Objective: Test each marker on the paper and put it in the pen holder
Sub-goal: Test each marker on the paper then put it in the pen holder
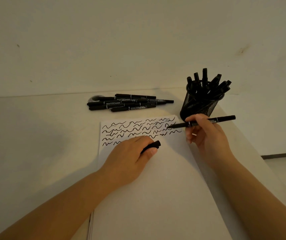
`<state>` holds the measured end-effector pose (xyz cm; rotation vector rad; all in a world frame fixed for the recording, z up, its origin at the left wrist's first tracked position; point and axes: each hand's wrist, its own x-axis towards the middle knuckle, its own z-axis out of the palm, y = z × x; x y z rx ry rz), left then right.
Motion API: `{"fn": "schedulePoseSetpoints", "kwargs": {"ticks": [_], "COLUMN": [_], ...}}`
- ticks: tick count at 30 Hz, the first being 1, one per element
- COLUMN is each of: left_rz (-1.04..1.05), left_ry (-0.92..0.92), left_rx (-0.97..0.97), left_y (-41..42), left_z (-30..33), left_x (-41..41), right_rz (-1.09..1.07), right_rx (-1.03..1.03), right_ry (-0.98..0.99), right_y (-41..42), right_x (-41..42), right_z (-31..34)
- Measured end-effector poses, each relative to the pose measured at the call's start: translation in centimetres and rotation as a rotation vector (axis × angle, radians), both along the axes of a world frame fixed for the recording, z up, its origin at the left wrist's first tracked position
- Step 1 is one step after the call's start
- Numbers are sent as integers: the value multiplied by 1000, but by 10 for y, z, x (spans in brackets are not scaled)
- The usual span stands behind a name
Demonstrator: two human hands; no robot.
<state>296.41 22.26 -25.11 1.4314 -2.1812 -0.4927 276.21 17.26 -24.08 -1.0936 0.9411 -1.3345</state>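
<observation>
marker (203, 122) pinched in right hand (206, 135), tip over paper (156, 179)

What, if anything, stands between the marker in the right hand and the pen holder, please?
Nothing visible lies between them: the marker in the right hand sits just in front of the holder. The holder is already crowded with markers, so the opening itself is tight.

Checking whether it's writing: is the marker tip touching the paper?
Cannot tell. In the head view the marker tip overlaps the paper near squiggles; contact or gap isn't plain.
</observation>
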Motion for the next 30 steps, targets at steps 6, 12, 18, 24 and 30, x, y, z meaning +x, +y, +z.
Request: {"fn": "schedulePoseSetpoints", "kwargs": {"ticks": [6,12,18,24,30], "left_rz": [13,6,-2,-22,-55], "left_ry": [11,21,6,16,20], "left_rx": [24,17,5,-22,39], "left_y": [1,0,0,3,2], "left_z": [1,1,0,2,5], "left_x": [0,0,1,3,6], "right_rz": [92,140,268,361,377], "right_rx": [19,-16,-54,-117,-117], "right_ry": [-34,16,167,234,216], "right_y": [6,6,12,20,23], "right_x": [9,8,11,17,18], "right_z": [-3,-3,1,1,-3]}}
